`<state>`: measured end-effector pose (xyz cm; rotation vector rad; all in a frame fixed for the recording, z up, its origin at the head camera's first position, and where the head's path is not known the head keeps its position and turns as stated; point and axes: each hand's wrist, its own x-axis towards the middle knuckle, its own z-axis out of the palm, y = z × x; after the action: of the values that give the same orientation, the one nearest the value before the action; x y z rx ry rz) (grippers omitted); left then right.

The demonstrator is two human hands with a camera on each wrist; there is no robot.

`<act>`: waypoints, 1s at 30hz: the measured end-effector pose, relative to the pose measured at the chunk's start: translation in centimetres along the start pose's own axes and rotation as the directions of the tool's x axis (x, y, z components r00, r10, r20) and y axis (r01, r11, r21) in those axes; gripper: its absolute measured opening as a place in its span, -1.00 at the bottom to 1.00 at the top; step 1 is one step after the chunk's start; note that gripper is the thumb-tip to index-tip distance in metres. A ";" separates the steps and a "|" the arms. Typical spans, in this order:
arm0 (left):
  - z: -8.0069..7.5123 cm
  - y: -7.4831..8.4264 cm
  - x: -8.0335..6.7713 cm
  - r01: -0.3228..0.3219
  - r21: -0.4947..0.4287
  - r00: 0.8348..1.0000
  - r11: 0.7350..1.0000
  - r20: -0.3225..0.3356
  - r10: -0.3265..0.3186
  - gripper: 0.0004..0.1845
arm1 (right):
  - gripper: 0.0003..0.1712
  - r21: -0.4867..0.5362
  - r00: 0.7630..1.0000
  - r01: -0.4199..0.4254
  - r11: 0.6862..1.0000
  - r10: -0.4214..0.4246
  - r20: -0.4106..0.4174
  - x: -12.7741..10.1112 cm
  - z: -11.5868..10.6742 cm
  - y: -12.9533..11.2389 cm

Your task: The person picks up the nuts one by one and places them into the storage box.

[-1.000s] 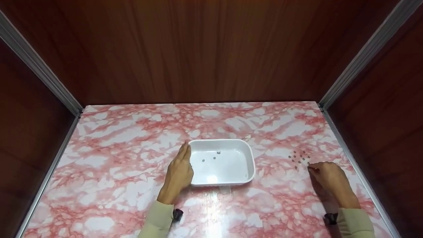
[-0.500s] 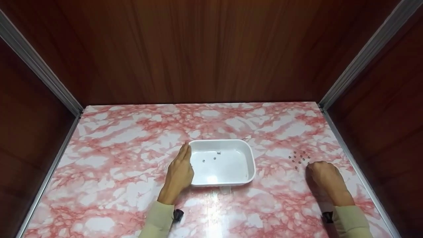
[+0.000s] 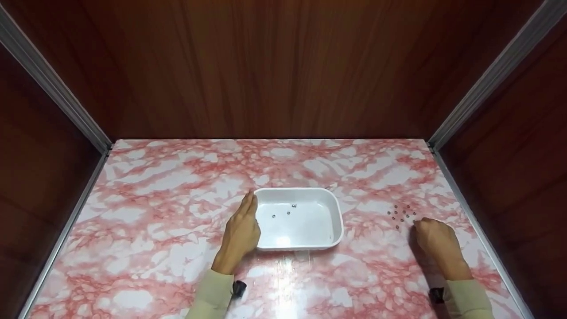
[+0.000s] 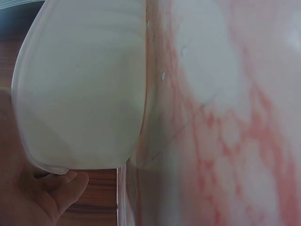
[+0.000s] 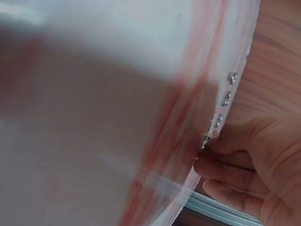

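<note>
A white rectangular tray (image 3: 310, 228) stands mid-table with a few small shiny metal pieces (image 3: 288, 213) on its floor. My left hand (image 3: 241, 230) rests along the tray's left end, fingers straight against the outer wall. In the left wrist view, the tray's side (image 4: 84, 84) fills the upper left, above the hand (image 4: 28, 202). At the right, my right hand (image 3: 436, 239) is low over the table beside a loose cluster of similar metal pieces (image 3: 404, 212). The right wrist view shows its thumb and forefinger pinching one small metal piece (image 5: 206, 141); the fingertips partly hide it.
The pink-and-white marbled tabletop (image 3: 168, 239) is bounded by a brown wood-grain back wall (image 3: 274, 71) and side panels. Grey metal rails (image 3: 487, 71) run along the corners. Black straps' parts (image 3: 239, 289) show at the wrists.
My right hand has drawn its fingers in and turned slightly beside the cluster, its forearm shifting a little left. The left hand and tray keep their place.
</note>
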<state>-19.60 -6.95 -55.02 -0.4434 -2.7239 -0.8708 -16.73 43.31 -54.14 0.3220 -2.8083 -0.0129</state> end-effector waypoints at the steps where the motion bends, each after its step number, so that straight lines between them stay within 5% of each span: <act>1: 0.0 0.0 0.0 -0.005 0.000 1.000 1.000 -0.002 0.005 -0.46 | -0.81 0.035 0.999 -0.031 0.999 0.031 0.009 0.0 -0.2 0.0; 5: -0.1 0.1 0.0 -0.011 0.008 1.000 1.000 -0.009 0.011 -0.47 | -0.85 0.199 0.989 -0.147 0.969 0.143 0.037 0.3 -0.7 -0.2; 10: -0.3 0.2 0.1 -0.008 0.017 1.000 1.000 -0.015 0.008 -0.46 | -0.89 0.409 0.964 -0.253 0.877 0.263 0.031 1.0 -1.4 -1.4; 14: -0.4 0.2 0.1 -0.001 0.011 1.000 1.000 -0.007 0.001 -0.45 | -0.73 0.562 0.911 -0.392 0.728 0.391 0.130 1.7 -2.1 -2.9; 18: -0.2 0.1 0.1 0.006 0.009 1.000 1.000 -0.003 -0.006 -0.45 | -0.64 0.718 0.856 -0.492 0.492 0.425 0.294 2.7 -2.8 -4.4; 21: -0.2 0.1 0.1 0.009 0.005 1.000 1.000 -0.004 -0.009 -0.45 | -0.59 0.790 0.845 -0.502 0.353 0.395 0.360 3.5 -3.3 -5.4; 27: -0.1 0.1 0.1 0.013 -0.002 1.000 1.000 -0.002 -0.013 -0.44 | -0.54 0.843 0.862 -0.480 0.243 0.308 0.403 4.9 -3.8 -7.3; 30: -0.1 0.0 0.1 0.006 0.003 1.000 1.000 -0.001 -0.006 -0.45 | -0.52 0.872 0.868 -0.461 0.164 0.285 0.406 5.9 -3.8 -8.4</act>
<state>-19.67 -7.01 -54.91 -0.4338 -2.7270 -0.8681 -19.18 33.87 -49.10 -0.1980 -2.5032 1.9522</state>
